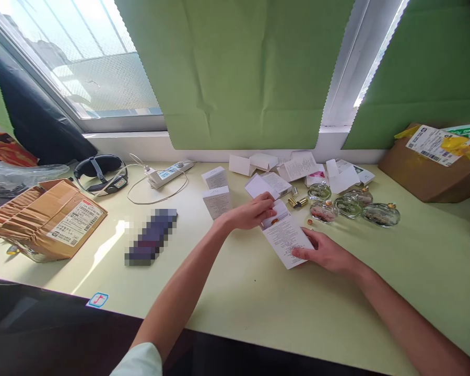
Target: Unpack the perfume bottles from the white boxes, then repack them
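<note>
Setting: pale yellow-green table [235, 292] stood under a window, with green paper sheets [235, 73] hung across the glass.
Left hand: the left hand [250, 211] lay on the upper end of a small white box [285, 235], fingers curled over its opened flap, thumb and fingertips pinched on the cardboard.
Right hand: the right hand [326, 253] rested flat on the lower right edge of the same box, fingers spread and pressing it to the table, not closed round it.
Box: it lay flat near the middle of the table, printed face up, between the two hands; something small and orange showed inside the open end.
Beyond the hands: four round glass bottles [350, 206] sat just behind the box to the right, with gold caps [296, 201] beside them and opened white cartons and leaflets [297, 169] along the sill.
Left side: two shut white boxes [216, 193], a power strip [171, 172] with its cable, a headband device [100, 172] and a torn cardboard parcel [43, 219].
Far right: another brown parcel [434, 162].
</note>
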Available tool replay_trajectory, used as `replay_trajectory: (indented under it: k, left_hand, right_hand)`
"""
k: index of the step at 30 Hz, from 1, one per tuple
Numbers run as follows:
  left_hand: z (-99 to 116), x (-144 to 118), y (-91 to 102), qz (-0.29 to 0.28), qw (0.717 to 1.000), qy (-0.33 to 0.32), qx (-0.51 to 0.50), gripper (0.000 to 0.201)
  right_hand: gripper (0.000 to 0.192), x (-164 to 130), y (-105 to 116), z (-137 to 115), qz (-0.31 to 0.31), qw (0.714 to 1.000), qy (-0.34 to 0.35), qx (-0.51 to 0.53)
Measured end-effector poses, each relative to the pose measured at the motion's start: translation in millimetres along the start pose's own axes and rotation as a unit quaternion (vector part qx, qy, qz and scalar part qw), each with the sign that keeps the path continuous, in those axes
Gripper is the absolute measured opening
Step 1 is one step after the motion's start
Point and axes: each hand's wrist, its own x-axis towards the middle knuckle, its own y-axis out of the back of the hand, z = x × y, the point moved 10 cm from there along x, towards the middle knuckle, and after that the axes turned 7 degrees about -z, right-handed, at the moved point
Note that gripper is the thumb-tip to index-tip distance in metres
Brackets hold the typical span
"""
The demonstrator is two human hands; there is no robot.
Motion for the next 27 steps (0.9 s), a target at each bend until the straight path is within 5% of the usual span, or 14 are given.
replay_trajectory:
  k: [4,7,11,18,27]
  left_hand:
    - [-21.5,-10.9,-21.3,0.042,0.995,0.046,-0.079,0.031]
    - [-37.6,-12.1,-35.8,0.083,0.989,0.079,-0.098,0.037]
    - [-50.3,-15.4,-49.5,0.092,0.984,0.102,-0.116,0.036]
    - [-50.6,-30.7,-60.5,0.07,0.986,0.129,-0.084,0.013]
    - [-53.1,-30.8,-58.4,0.081,0.98,0.16,-0.081,0.017]
  right_hand:
    - [0.05,-9.4,-2.0,2.9,-0.025,0.997,-0.05,-0.053]
    - [0.061,-18.4,13.8,-5.0,0.095,0.978,-0.018,-0.183]
    - [0.083,-31.7,9.6,-19.0,0.242,0.884,0.028,-0.398]
    - [0.089,-29.1,-13.9,-12.9,0.263,0.777,0.032,-0.57]
    - [0.085,-36.8,-16.5,-9.4,0.238,0.811,0.068,-0.53]
